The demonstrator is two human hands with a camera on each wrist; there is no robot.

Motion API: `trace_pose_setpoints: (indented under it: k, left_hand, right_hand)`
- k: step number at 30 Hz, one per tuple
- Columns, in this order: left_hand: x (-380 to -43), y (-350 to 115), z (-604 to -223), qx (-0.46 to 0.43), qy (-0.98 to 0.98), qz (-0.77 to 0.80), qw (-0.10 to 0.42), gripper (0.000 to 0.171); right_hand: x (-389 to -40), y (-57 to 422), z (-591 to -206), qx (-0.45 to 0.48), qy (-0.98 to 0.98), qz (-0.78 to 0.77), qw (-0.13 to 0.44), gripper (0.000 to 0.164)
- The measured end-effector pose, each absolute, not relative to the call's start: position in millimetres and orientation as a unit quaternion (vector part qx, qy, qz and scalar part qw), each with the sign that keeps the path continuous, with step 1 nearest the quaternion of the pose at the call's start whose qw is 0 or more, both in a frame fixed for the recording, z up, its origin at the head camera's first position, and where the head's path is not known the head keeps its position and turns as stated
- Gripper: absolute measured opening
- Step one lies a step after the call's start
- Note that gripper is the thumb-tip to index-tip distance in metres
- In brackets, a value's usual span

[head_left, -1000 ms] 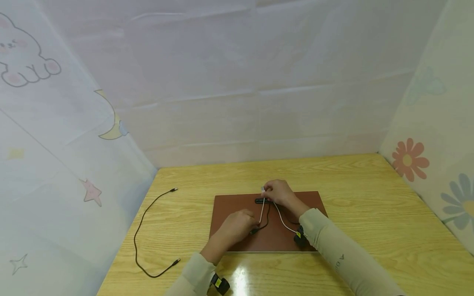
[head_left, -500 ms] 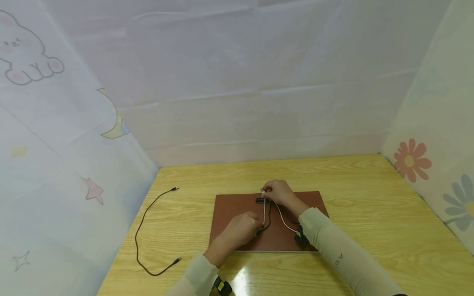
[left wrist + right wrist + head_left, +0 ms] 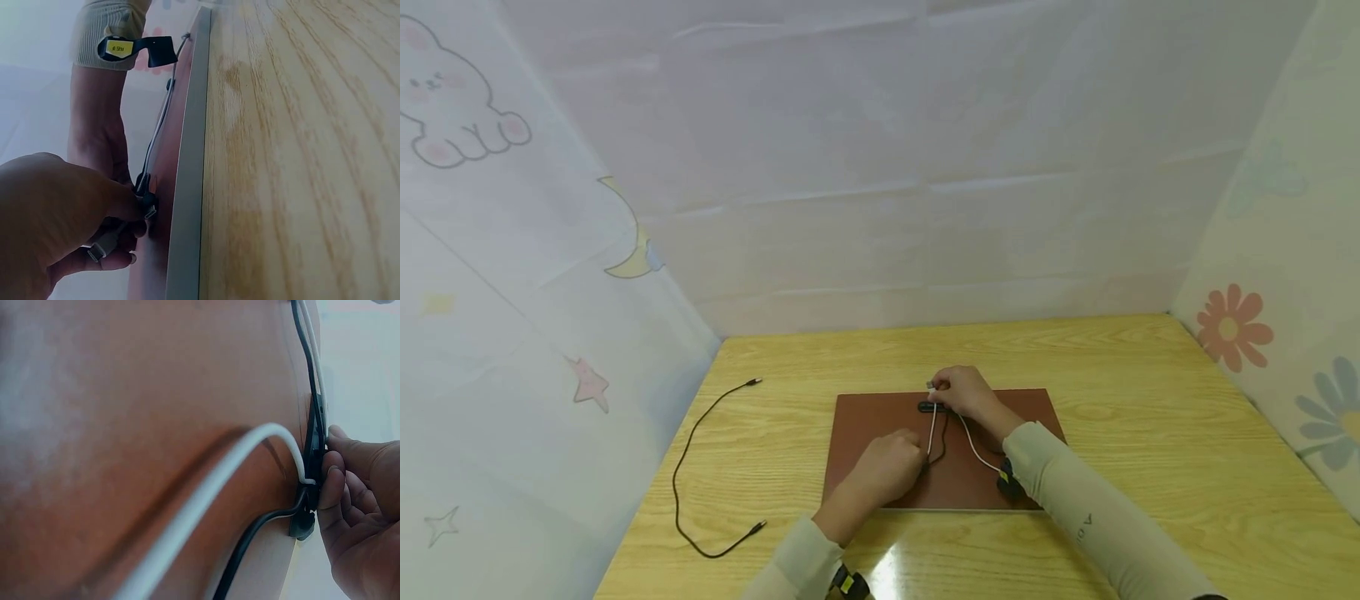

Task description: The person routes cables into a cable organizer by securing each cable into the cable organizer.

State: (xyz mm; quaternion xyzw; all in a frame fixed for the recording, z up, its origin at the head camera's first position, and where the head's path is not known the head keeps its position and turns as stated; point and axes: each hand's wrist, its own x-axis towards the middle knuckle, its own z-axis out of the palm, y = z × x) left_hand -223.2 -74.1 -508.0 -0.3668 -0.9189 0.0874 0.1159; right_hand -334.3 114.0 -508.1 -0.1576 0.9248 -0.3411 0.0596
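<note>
On a brown board (image 3: 872, 417), my left hand (image 3: 887, 468) pinches the plug end of a white cable (image 3: 933, 429). The left wrist view shows its light grey plug (image 3: 105, 245) between the fingers, with a black plug (image 3: 149, 206) right at the index finger. My right hand (image 3: 966, 392) pinches the white cable at the board's far edge; a small light plug (image 3: 930, 386) pokes out past the fingertips. Under those fingers sits a black cable clip (image 3: 314, 450), through which the white cable (image 3: 219, 469) and a black cable (image 3: 250, 534) run.
Another black cable (image 3: 676, 492) lies in a loose curve on the wooden table (image 3: 1150, 433), left of the board. Printed cloth walls (image 3: 850, 208) stand behind the table and on both sides.
My left hand has shifted slightly right and away from me along the board, and now covers the black plug that showed beside it. My right hand stays at the clip.
</note>
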Motion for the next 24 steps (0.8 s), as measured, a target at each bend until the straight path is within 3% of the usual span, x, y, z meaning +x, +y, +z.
trace_pose_setpoints:
  k: [7,15,24]
  left_hand:
    - [-225,-70,-509,-0.374,-0.914,0.112,0.110,0.024]
    - [-225,-71,-505,-0.393,-0.903,0.129,0.120,0.020]
    - [-230,-84,-511,-0.417,-0.888,0.104,0.162,0.019]
  right_hand:
    - [-335,114,-507,-0.152,0.927,-0.339,0.061,0.010]
    - [-336,113,-507,-0.148,0.931,-0.330,0.055,0.016]
    - [-332,107,-505,-0.151,0.942,-0.296,0.046,0.020]
